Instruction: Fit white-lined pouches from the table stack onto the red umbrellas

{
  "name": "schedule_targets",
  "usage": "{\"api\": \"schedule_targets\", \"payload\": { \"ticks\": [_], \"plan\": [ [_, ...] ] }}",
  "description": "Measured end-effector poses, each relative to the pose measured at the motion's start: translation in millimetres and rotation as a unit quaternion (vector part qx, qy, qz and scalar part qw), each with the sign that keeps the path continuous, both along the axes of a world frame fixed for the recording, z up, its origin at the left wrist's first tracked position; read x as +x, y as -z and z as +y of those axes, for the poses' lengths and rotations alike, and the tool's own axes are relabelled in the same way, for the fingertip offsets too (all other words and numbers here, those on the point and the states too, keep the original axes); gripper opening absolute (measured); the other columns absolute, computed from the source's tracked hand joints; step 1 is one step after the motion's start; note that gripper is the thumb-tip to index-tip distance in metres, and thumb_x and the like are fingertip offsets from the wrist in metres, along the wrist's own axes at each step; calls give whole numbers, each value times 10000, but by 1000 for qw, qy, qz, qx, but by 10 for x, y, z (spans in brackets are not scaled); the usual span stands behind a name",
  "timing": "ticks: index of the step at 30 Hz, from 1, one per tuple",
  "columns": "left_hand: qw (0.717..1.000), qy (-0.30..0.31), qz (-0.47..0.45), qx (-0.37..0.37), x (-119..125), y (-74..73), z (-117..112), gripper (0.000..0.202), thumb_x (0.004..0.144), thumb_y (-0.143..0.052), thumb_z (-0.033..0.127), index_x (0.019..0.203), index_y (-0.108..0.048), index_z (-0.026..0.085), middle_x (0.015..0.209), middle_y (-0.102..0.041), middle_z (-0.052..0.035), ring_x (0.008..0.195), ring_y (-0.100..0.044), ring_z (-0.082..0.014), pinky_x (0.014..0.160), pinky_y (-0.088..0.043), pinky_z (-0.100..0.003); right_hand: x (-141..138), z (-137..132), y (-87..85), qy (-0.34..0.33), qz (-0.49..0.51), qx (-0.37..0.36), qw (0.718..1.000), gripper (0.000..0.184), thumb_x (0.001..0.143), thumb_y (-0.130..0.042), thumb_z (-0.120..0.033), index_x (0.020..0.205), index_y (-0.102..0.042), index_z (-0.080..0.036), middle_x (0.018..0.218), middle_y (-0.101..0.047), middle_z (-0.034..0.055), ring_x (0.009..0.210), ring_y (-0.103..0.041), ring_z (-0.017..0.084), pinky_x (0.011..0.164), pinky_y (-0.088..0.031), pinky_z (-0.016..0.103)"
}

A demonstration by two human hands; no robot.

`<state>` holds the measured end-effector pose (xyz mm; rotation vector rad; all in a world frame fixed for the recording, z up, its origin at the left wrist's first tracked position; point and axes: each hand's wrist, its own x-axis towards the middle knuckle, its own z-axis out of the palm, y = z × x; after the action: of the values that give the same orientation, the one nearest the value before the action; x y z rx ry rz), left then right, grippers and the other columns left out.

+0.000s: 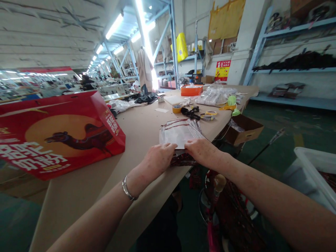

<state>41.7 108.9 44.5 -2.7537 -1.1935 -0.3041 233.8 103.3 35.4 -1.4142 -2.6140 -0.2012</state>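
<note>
At the table's near edge lies a stack of flat plastic packages (197, 128) with a white sheet (178, 135) on top, streaked with dark red along its far side. My left hand (160, 157), with a silver bracelet on the wrist, pinches the near left corner of the white sheet. The near right corner is between the closed fingers of my right hand (201, 150). Dark red patterned cloth (183, 160) shows just below the sheet, partly covered by my hands.
A large red bag with a camel picture (78, 136) stands left on the table. Beyond the stack are yellow tape (176, 109), scissors (208, 115), clear plastic bags (214, 93) and an orange box (191, 90). A cardboard box (246, 131) and white bin (312, 168) stand right.
</note>
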Motion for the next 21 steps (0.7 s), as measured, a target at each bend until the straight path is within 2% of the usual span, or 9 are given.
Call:
{"api": "schedule_targets", "payload": {
  "ticks": [3,6,11,13,15,19,21],
  "plan": [
    [994,29,-98,-42,-44,90,-43,186,852,-457,162,887,-640,174,795,-651,-41,732,-620,-148,668,-474,-254,-9,-58,20,-6,50,-44,998,227,876,-535,-344,809,-634,-151,830,-658,71,755,-590,161,645,-352,251],
    [975,52,-201,-80,-39,154,-116,158,844,-531,254,922,-650,187,834,-652,-30,743,-610,-138,684,-464,-250,-53,-139,-1,10,78,-62,995,218,809,-619,-374,785,-645,-159,803,-670,53,750,-599,164,612,-327,244],
    [957,87,-229,-157,14,158,-297,165,801,-604,296,907,-668,187,826,-655,-27,729,-589,-135,675,-445,-245,-117,-247,-39,44,60,-73,995,227,794,-606,-391,786,-663,-172,764,-685,60,732,-617,188,576,-307,260],
    [957,74,-232,-155,20,155,-352,226,761,-649,309,954,-664,192,856,-660,-32,743,-587,-146,684,-444,-255,-134,-277,-40,40,57,-76,995,239,802,-591,-405,792,-662,-176,752,-685,58,718,-618,189,566,-301,264],
    [957,52,-250,-140,15,156,-383,189,790,-605,296,932,-668,189,829,-662,-31,730,-585,-145,676,-438,-257,-151,-305,-36,33,64,-77,994,258,801,-587,-427,790,-655,-178,741,-679,51,697,-609,179,555,-289,263],
    [953,14,-273,-129,-14,162,-414,220,825,-467,176,705,-652,176,627,-618,2,608,-552,-115,586,-399,-226,-175,-357,-9,7,105,-94,990,331,715,-661,-501,772,-644,-176,692,-642,12,645,-553,141,531,-257,245],
    [952,-2,-276,-132,-29,164,-445,230,805,-462,144,671,-647,176,605,-617,5,592,-552,-115,568,-395,-220,-167,-379,7,-8,149,-125,981,342,716,-661,-507,750,-638,-167,651,-612,-9,620,-513,118,526,-255,231]
  ]
}}
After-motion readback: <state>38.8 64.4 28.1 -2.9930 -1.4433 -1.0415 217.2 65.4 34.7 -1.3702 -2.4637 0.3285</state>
